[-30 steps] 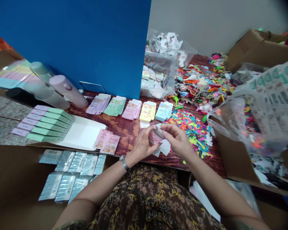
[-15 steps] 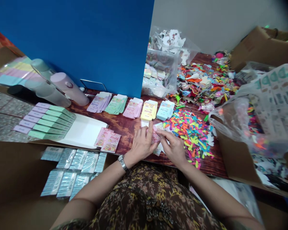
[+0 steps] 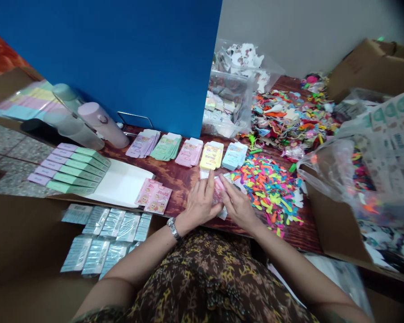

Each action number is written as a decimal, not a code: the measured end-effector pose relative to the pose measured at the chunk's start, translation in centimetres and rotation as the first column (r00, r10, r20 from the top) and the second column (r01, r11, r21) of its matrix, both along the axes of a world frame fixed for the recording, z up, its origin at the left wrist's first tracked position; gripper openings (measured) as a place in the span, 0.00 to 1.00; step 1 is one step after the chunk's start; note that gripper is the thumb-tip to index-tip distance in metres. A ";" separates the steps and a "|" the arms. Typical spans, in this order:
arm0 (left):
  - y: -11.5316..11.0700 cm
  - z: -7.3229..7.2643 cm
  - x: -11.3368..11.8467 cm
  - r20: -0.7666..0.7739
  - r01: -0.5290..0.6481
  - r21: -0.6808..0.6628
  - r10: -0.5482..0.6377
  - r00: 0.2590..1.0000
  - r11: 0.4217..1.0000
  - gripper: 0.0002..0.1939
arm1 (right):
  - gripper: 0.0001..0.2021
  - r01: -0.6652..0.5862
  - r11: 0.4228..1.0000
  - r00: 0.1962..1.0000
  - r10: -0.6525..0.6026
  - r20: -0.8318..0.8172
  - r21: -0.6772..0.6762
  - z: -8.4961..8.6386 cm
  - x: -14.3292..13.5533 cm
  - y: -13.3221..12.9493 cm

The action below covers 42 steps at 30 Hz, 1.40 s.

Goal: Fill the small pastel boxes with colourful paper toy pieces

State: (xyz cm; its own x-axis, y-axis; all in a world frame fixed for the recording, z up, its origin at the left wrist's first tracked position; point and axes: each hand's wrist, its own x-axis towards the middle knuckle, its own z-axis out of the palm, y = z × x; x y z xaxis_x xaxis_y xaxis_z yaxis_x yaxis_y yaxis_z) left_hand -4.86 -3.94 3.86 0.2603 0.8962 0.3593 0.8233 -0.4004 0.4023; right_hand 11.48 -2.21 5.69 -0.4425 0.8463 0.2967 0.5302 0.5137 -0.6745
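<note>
A small pink printed packet [image 3: 217, 194] lies between my two hands near the table's front edge. My left hand [image 3: 202, 200] is closed on its left side, thumb and fingers around it. From the right, my right hand [image 3: 237, 202] presses its fingers on the packet's upper right edge. Whitish clear wrapping shows under and beside it, partly hidden by the hands. Two pink packets [image 3: 158, 200] lie overlapped to the left. Beyond my hands stand stacks of flat pouches: purple [image 3: 143, 144], green [image 3: 166, 146], pink [image 3: 189, 152], yellow [image 3: 211, 155] and blue [image 3: 234, 155].
Colourful balloons [image 3: 269, 184] are heaped to the right, with mixed small toys [image 3: 289, 116] behind. A clear bin [image 3: 227, 103] stands at the back. Purple and green boxes [image 3: 77, 168] sit on white card [image 3: 121, 181] at left, near bottles [image 3: 103, 125]. Open cartons flank the table.
My right hand's fingers have flattened onto the pink packet's top edge, where they were pinching at its right side. The view has shifted slightly.
</note>
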 end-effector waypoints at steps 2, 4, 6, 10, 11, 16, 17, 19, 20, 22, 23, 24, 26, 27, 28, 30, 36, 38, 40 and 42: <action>-0.1 0.1 0.0 -0.023 -0.012 0.017 0.012 1.000 1.000 0.50 | 0.27 0.001 0.997 1.000 0.000 -0.025 0.071 -0.5 -0.5 -0.3; -0.2 0.2 0.0 -0.047 -0.021 0.030 0.023 0.999 0.999 0.51 | 0.27 -0.013 0.994 0.999 0.018 -0.044 0.108 -0.8 -0.8 -0.5; -0.3 0.3 -0.1 -0.066 -0.038 0.031 0.040 0.997 0.999 0.51 | 0.27 -0.049 0.996 0.998 0.053 -0.040 0.079 -0.8 -0.8 -0.5; -0.5 0.5 -0.6 -0.031 -0.071 -0.007 0.071 0.997 0.997 0.51 | 0.31 -0.131 0.986 0.988 0.120 -0.101 -0.106 -0.2 0.0 -0.1; -0.5 0.5 -0.7 -0.008 -0.075 -0.018 0.075 0.997 0.997 0.51 | 0.32 -0.127 0.982 0.986 0.109 -0.129 -0.141 0.0 0.2 0.0; -0.5 0.5 -1.0 0.036 -0.064 -0.025 0.065 0.997 0.998 0.51 | 0.26 -0.082 0.995 0.993 0.078 -0.087 -0.052 -0.1 0.8 0.0; -0.5 0.5 -1.0 0.021 -0.060 -0.019 0.061 0.998 0.998 0.50 | 0.25 -0.084 0.996 0.994 0.083 -0.067 -0.008 -0.2 0.8 -0.1; -0.6 0.6 -1.0 -0.040 -0.058 -0.009 0.058 0.998 0.998 0.49 | 0.26 -0.085 0.994 0.995 0.088 -0.048 0.067 -0.6 0.6 -0.4; -0.6 0.6 -0.9 -0.078 -0.058 -0.007 0.057 0.995 0.998 0.49 | 0.27 -0.088 0.992 0.995 0.092 -0.044 0.095 -0.8 0.5 -0.6; -0.6 0.8 -0.8 -0.150 -0.059 -0.004 0.058 0.987 0.998 0.48 | 0.28 -0.085 0.988 0.995 0.091 -0.047 0.132 -1.1 0.4 -0.8; -0.6 0.8 -0.7 -0.175 -0.061 -0.010 0.058 0.983 0.998 0.47 | 0.28 -0.078 0.988 0.995 0.086 -0.055 0.136 -1.2 0.3 -0.9; -0.5 0.9 -0.6 -0.188 -0.065 -0.025 0.059 0.980 0.998 0.47 | 0.28 -0.071 0.989 0.995 0.080 -0.067 0.130 -1.3 0.2 -1.0; -0.6 1.1 -0.5 -0.176 -0.073 -0.081 0.057 0.983 0.994 0.47 | 0.26 -0.053 0.996 0.994 0.060 -0.093 0.073 -1.3 0.1 -0.9; -0.6 1.2 -0.6 -0.159 -0.070 -0.116 0.051 0.986 0.991 0.48 | 0.25 -0.046 0.999 0.994 0.048 -0.102 0.022 -1.4 0.1 -0.8; -0.8 1.3 -0.8 -0.144 -0.061 -0.148 0.039 0.989 0.987 0.48 | 0.23 -0.041 0.998 0.994 0.037 -0.106 -0.037 -1.4 0.1 -0.6; -1.4 1.4 -1.5 -0.164 -0.047 -0.187 0.016 0.986 0.981 0.47 | 0.22 -0.032 0.988 0.995 0.017 -0.103 -0.151 -1.8 0.0 -0.3; -3.8 0.2 -5.2 -0.438 -0.263 -0.229 0.142 0.888 0.937 0.30 | 0.26 -0.120 0.961 0.993 0.115 -0.035 -0.248 -4.3 -2.0 -0.2; -4.2 -0.6 -6.1 -0.451 -0.299 -0.245 0.164 0.877 0.922 0.27 | 0.25 -0.173 0.966 0.983 0.181 0.024 -0.193 -5.2 -3.2 -0.2; -4.3 -1.4 -6.5 -0.409 -0.301 -0.247 0.182 0.894 0.921 0.27 | 0.25 -0.185 0.977 0.974 0.197 0.114 -0.107 -5.8 -4.4 0.2; -4.2 -2.2 -6.5 -0.344 -0.298 -0.237 0.207 0.916 0.925 0.29 | 0.26 -0.163 0.985 0.962 0.170 0.211 -0.050 -6.1 -5.5 1.0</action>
State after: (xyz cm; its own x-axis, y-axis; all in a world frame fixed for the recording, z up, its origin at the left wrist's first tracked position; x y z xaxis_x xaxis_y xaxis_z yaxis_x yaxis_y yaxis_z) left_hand -11.36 -8.09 1.67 0.0686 0.9973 0.0248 0.9816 -0.0719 0.1767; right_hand 5.94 -1.21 -0.44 -0.6285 0.7624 0.1540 0.5725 0.5875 -0.5719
